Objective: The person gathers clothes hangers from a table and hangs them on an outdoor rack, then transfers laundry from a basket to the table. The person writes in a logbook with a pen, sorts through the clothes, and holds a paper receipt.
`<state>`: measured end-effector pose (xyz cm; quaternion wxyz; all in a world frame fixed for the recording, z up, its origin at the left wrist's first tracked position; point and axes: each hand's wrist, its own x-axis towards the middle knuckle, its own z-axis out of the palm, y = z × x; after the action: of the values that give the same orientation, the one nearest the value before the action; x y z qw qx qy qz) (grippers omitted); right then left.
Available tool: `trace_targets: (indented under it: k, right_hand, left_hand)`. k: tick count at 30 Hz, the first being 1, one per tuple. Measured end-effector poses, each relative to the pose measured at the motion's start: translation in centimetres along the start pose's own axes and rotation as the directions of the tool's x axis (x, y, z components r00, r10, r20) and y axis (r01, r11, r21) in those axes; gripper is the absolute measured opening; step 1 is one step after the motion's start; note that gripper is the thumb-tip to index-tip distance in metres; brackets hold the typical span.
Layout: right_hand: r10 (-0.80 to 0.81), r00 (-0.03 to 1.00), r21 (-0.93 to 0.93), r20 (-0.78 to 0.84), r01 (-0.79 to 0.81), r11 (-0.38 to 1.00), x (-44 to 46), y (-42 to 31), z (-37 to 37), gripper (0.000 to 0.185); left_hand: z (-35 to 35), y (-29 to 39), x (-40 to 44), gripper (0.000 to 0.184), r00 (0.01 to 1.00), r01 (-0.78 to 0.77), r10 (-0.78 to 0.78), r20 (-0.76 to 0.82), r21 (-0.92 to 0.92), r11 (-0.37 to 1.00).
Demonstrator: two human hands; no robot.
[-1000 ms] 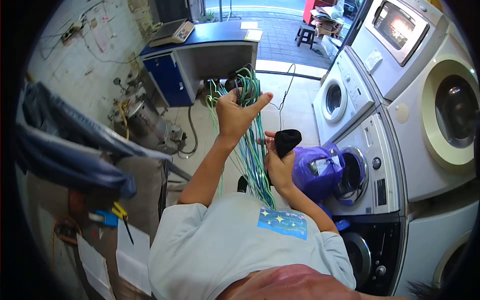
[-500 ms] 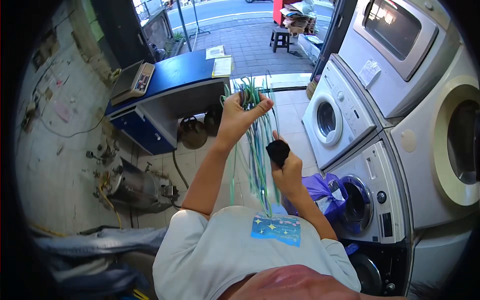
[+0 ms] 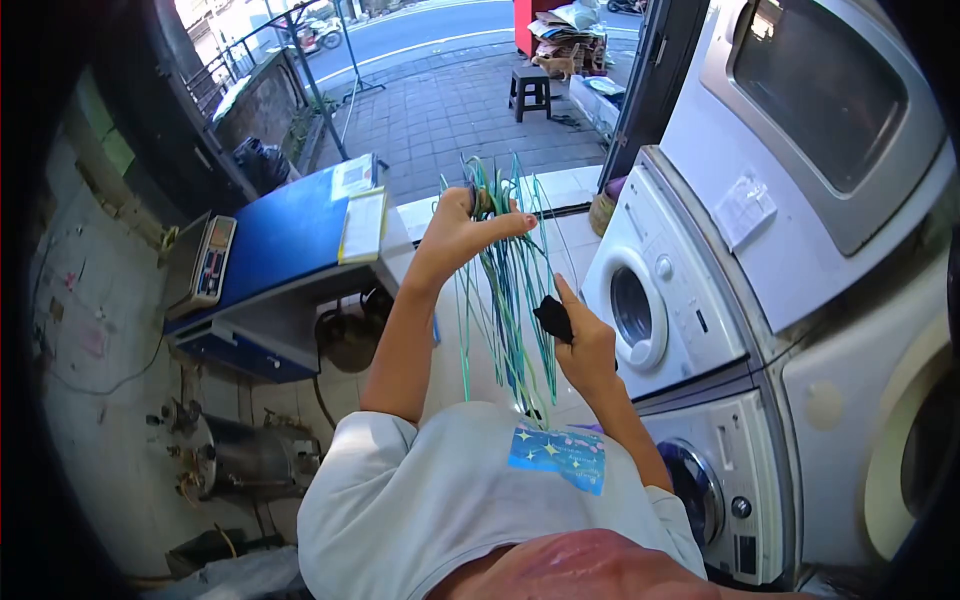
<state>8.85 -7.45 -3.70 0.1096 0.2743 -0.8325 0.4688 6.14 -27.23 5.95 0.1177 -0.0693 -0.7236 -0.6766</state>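
My left hand [image 3: 462, 235] is closed round the upper part of a bundle of green and blue wire hangers [image 3: 515, 300], which hang down in front of my chest. To the right and a little lower, my right hand [image 3: 588, 345] is closed on a small black cloth [image 3: 553, 318]. Its index finger points up beside the hangers. Whether that hand also touches a hanger, I cannot tell.
A blue-topped desk [image 3: 290, 235] with a scale [image 3: 212, 262] stands at the left, above a metal tank [image 3: 245, 455]. Stacked washing machines [image 3: 672, 275] line the right. Beyond the doorway are a stool [image 3: 529, 92] and a street.
The view has turned toward the doorway and street, so the desk has shifted left. Both hands keep their holds; the black cloth looks smaller, and the purple bag is nearly out of sight.
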Motion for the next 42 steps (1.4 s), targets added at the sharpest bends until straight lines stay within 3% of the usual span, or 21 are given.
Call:
trace_targets:
  k: [3,5,6,7,8,9,10,11,12,13,15,16,18,21,24,28,33,36,38,40,42]
  right_hand:
    - [-0.018,0.999,0.063,-0.038,0.020,0.998,4.2,3.0,0.3,0.055]
    - [-0.117,0.993,0.303,-0.016,0.116,0.946,6.8,5.7,1.1,0.054]
    - [0.010,0.997,0.336,0.070,-0.033,0.941,8.1,6.4,1.1,0.049]
    - [0.080,0.982,0.360,0.170,-0.137,0.923,9.5,6.9,0.6,0.047]
    - [0.159,0.954,0.374,0.252,-0.248,0.894,10.9,7.7,0.0,0.045]
    - [0.145,0.973,0.343,0.182,-0.201,0.918,12.2,8.8,-0.2,0.043]
    - [0.111,0.987,0.310,0.117,-0.142,0.940,13.9,9.8,-0.4,0.041]
    - [-0.047,0.991,0.279,-0.128,0.082,0.957,15.5,12.7,0.3,0.044]
    - [-0.007,0.957,0.223,-0.289,0.074,0.972,17.9,13.3,-0.9,0.043]
    - [0.212,0.933,0.167,-0.290,-0.169,0.971,19.9,13.3,-3.2,0.039]
    - [0.050,0.816,-0.073,-0.576,-0.112,0.991,24.8,18.1,-6.8,0.028]
    - [0.030,0.744,-0.062,-0.668,-0.096,0.993,28.0,17.2,-9.1,0.020]
    - [0.077,0.627,-0.130,-0.775,-0.277,0.952,34.3,17.1,-13.8,0.018]
    - [-0.360,0.437,-0.478,-0.824,-0.195,0.856,44.4,17.3,-19.8,0.026]
    - [-0.413,0.315,-0.514,-0.855,-0.401,0.758,50.9,17.5,-23.3,0.032]
    - [-0.328,0.353,-0.473,-0.877,-0.508,0.720,53.3,15.6,-23.9,0.033]
    - [-0.113,0.402,-0.359,-0.908,-0.613,0.704,53.1,14.6,-24.5,0.035]
    - [-0.300,0.418,-0.479,-0.858,-0.436,0.762,53.2,16.3,-24.9,0.030]
    - [-0.393,0.402,-0.492,-0.827,-0.179,0.852,51.4,14.4,-22.4,0.028]
    - [-0.235,0.481,-0.367,-0.844,-0.201,0.908,49.3,11.8,-20.4,0.029]
    - [-0.182,0.498,-0.385,-0.848,-0.342,0.857,47.2,9.7,-18.3,0.027]
  left_hand:
    - [0.1,-1.4,5.7,0.021,0.995,-0.098,0.095,0.027,0.188,0.977]
    - [0.6,-2.8,9.2,0.026,0.986,-0.133,0.160,-0.047,0.355,0.925]
    - [1.5,-3.7,11.3,0.029,0.979,-0.158,0.198,-0.053,0.421,0.893]
    - [2.2,-3.4,12.6,0.028,0.987,-0.051,0.103,-0.122,0.371,0.927]
    - [2.3,-5.6,15.0,0.027,0.943,-0.230,0.308,-0.128,0.415,0.880]
    - [2.9,-6.0,16.7,0.025,0.940,-0.173,0.271,-0.207,0.394,0.903]
    - [3.1,-7.2,19.0,0.024,0.905,-0.252,0.344,-0.250,0.337,0.907]
    - [2.8,-8.9,21.6,0.023,0.873,-0.326,0.403,-0.276,0.284,0.901]
    - [2.6,-9.9,23.9,0.025,0.872,-0.298,0.367,-0.325,0.243,0.923]
    - [2.5,-10.6,26.3,0.024,0.880,-0.287,0.348,-0.323,0.223,0.932]
    - [2.2,-12.1,31.5,0.024,0.899,-0.295,0.332,-0.285,0.167,0.941]
    - [2.0,-13.3,34.3,0.025,0.902,-0.306,0.330,-0.279,0.129,0.943]
    - [1.3,-14.6,39.2,0.025,0.913,-0.322,0.326,-0.244,0.056,0.945]
    - [1.7,-15.6,45.0,0.025,0.920,-0.341,0.329,-0.213,-0.022,0.940]
    - [2.2,-16.3,48.7,0.024,0.960,-0.247,0.237,-0.146,-0.049,0.968]
    - [2.9,-18.9,53.1,0.023,0.970,-0.229,0.205,-0.133,-0.204,0.952]
    - [4.5,-19.9,55.1,0.023,0.975,-0.206,0.187,-0.118,-0.187,0.960]
    - [4.8,-20.6,56.5,0.024,0.961,-0.267,0.252,-0.118,-0.146,0.952]
    - [6.0,-21.3,58.1,0.025,0.964,-0.255,0.228,-0.137,-0.238,0.937]
    - [5.9,-21.0,58.8,0.026,0.967,-0.240,0.234,-0.095,-0.052,0.969]
    - [7.2,-20.6,59.4,0.028,0.969,-0.238,0.226,-0.096,-0.138,0.962]
